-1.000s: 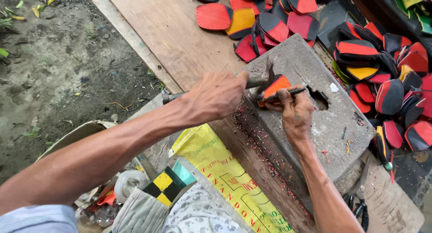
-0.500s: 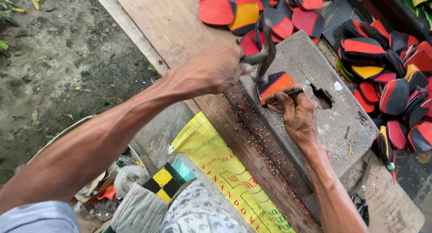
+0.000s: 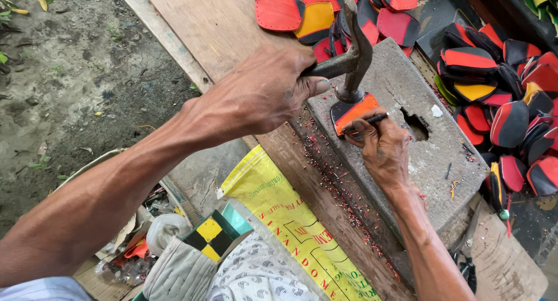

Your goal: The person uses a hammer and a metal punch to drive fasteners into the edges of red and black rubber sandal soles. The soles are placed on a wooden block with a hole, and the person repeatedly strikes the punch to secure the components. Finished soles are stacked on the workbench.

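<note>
Left hand (image 3: 261, 94) closed round the handle of a claw hammer (image 3: 353, 51), hammer head down on the stone block (image 3: 433, 161), touching the orange-and-black leather piece (image 3: 351, 110) at the block's near-left corner. Right hand (image 3: 381, 147) pinches a thin dark punch tool (image 3: 367, 122), lying across that piece's near edge. Pile of red, black and yellow cut pieces (image 3: 494, 74) beyond and right of the block. Block sits on the wooden desk (image 3: 221, 22). Yellow sack (image 3: 290, 219) hangs just below the block.
</note>
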